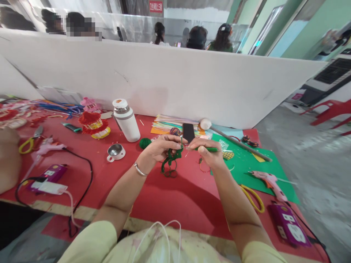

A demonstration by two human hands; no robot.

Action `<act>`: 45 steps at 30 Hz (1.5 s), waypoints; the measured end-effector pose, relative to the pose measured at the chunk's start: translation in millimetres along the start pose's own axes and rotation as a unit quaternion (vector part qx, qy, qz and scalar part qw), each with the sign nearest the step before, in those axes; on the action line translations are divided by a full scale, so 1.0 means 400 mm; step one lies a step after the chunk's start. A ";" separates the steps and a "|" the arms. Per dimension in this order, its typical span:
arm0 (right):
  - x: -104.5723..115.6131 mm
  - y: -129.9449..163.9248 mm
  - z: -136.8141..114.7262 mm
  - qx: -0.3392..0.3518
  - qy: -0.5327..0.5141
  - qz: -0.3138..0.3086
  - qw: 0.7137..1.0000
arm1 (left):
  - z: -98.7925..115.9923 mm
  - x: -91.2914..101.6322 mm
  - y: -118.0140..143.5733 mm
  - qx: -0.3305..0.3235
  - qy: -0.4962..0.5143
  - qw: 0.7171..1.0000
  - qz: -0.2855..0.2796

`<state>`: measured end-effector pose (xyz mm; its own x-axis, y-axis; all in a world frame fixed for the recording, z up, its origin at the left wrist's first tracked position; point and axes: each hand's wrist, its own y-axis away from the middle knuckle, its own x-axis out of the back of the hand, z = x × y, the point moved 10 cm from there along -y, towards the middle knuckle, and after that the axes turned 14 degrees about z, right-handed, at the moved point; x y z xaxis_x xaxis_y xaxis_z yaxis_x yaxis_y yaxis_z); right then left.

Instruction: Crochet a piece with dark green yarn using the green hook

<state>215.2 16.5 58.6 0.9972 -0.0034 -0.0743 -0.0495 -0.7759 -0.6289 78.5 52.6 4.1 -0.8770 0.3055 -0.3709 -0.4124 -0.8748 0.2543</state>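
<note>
Fingertips of the left hand (161,146) pinch the top of a green pipe-cleaner piece (170,162) above the red table (170,197). Right hand (210,152) grips a straight green stem (210,149). Several loops formed; stem apparently not yet worked in. Pink glue gun (270,182) lies untouched nearby.

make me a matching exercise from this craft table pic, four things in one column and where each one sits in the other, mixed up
Things:
1. white flask
2. pink glue gun
3. green pipe cleaner piece
4. metal cup

Places:
A. lying on the green sheet, right of the hands
B. held between the left hand and right hand
C. standing upright near the white partition
D. on the red table, in front of the flask

Pairs: 1-C, 2-A, 3-B, 4-D
</note>
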 end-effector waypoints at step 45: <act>0.033 0.020 0.101 -0.181 -0.065 0.154 0.969 | 0.032 0.021 -0.006 -0.066 0.037 0.995 0.062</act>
<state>225.9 35.8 21.2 0.9218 -0.2075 -0.3275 -0.2966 -0.9214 -0.2512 69.0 62.0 11.8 -0.8963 0.1689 -0.4101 -0.2629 -0.9470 0.1847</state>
